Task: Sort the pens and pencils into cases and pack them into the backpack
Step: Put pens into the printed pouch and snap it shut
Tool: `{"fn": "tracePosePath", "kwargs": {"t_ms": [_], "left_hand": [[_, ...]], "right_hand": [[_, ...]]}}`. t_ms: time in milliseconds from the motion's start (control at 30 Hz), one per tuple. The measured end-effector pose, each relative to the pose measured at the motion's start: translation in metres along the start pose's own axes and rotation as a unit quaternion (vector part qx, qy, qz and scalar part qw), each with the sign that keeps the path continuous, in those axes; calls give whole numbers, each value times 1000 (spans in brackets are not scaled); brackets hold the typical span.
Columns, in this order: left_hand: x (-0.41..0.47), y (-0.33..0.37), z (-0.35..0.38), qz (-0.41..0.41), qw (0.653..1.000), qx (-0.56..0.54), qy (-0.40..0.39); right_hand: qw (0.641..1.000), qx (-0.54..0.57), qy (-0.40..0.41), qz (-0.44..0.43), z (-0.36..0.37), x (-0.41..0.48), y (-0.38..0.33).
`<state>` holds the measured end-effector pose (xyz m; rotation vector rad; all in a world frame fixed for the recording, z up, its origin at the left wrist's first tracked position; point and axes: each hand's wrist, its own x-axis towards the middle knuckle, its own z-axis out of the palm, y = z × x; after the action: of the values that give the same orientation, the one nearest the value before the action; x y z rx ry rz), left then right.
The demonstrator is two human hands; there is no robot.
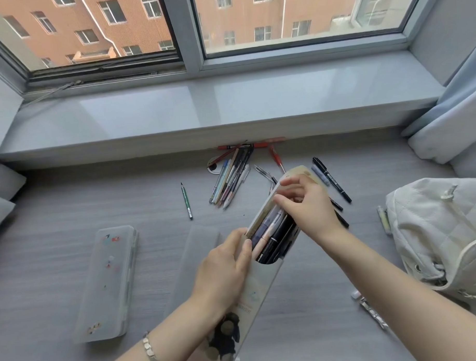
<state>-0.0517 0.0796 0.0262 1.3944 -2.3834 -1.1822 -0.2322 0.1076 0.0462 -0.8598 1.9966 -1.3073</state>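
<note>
My left hand [223,270] grips the side of a pale slide-open pencil case [258,290], held tilted above the floor. Several dark and pink pens [271,233] show in its opening. My right hand [305,202] is at the case's upper end, fingers curled over the pens and the raised lid. A frosted case [108,282] lies flat at the left, another translucent case [199,252] beside it. A white quilted backpack [443,232] sits at the right. A loose pile of pens and pencils [231,178] lies near the sill, with a green pencil [187,201] apart from it.
Black markers [331,179] lie right of my right hand. Red pens [246,146] rest against the base of the grey window sill [202,114]. Small items [384,219] lie beside the backpack, and a metal chain [373,314] below it. Curtains [450,119] hang at the right.
</note>
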Motion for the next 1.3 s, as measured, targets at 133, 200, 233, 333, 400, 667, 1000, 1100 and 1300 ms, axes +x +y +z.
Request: {"fn": "tracePosePath", "kwargs": {"t_ms": [133,200,233,333,400,667,1000,1100,1300], "left_hand": [[-1,-2,1,-3,1000,4,-7],[0,-2,2,-7,1000,1,-13],[1,-2,3,-12,1000,-7,-16],[9,-2,4,-34,997,-68,-24],[15,-2,5,-46,991,-128,-16],[18,8,6,12,987,-143,-74],[5,2,-3,22,961,268,-67],[1,-15,-9,-22,963,268,-37],[3,-10,-1,29,988,146,35]], "right_hand": [[999,-10,0,30,-1,0,4],[998,-53,-12,17,-3,0,6],[997,-80,-12,-1,-4,0,5],[981,-121,73,-134,-8,-2,4],[973,-100,159,-137,-11,-6,9],[888,395,1,236,12,-24,19],[841,436,182,263,-1,-7,16],[822,463,208,259,-12,-5,17],[811,500,127,276,0,-23,22]]}}
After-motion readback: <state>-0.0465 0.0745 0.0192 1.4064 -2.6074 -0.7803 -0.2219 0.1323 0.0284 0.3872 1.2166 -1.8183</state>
